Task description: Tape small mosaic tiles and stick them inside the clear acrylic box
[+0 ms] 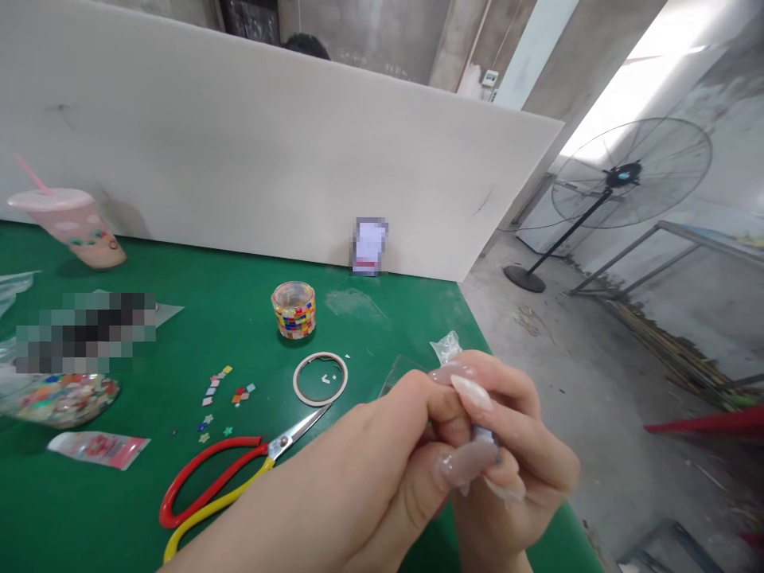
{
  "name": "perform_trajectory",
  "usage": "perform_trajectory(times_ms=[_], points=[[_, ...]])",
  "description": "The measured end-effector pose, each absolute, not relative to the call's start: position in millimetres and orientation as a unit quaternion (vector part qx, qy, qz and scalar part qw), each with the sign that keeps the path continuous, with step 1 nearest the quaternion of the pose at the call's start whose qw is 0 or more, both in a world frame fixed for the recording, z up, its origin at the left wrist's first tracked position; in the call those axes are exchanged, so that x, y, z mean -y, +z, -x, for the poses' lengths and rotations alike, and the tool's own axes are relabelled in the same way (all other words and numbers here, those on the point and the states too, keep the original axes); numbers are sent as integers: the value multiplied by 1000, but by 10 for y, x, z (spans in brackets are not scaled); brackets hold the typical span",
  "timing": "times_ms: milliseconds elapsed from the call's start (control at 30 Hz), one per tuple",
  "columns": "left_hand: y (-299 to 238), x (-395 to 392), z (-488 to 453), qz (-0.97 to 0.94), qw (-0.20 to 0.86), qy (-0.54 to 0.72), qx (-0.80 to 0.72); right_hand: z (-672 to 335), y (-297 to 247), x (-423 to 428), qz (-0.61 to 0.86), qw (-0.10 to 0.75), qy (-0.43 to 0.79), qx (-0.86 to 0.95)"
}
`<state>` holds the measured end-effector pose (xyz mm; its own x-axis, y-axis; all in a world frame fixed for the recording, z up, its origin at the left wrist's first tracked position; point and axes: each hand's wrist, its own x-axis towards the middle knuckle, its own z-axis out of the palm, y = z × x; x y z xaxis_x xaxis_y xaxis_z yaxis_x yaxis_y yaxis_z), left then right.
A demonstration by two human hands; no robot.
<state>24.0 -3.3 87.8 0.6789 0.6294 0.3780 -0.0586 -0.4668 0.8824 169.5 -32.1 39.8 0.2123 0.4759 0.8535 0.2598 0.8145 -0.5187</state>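
Observation:
My left hand [411, 438] and my right hand [525, 438] meet over the table's right edge, fingers pinched together. Between the fingertips shows a sliver of a small bluish-grey piece [485, 434], mostly covered, so its kind is unclear. Behind the hands lie a crumpled clear plastic wrapper [447, 347] and the edge of a clear flat sheet [401, 372]. Left of them rest scissors [283, 446] with red and yellow handles, blades apart from my hands. A roll of tape [321, 400] lies near the scissors' tip. Beyond stands a round clear cup [294, 312] covered in coloured mosaic tiles.
Loose square tiles [212, 390] and small stars [204, 438] lie left of the tape. Farther left are a bag of colourful pieces [72, 399], a pink-white tube [99, 449] and a pink tumbler [77, 227]. A phone [370, 247] leans on the white partition [239, 151]. A fan [624, 175] stands right.

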Motion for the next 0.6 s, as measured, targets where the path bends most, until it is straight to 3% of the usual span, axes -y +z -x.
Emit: perform_trajectory(times_ms=[367, 600], points=[[897, 67, -271, -751, 548, 317, -190, -1707, 393, 314, 307, 714, 41, 628], [802, 7, -288, -646, 693, 279, -157, -1801, 448, 323, 326, 680, 7, 656]])
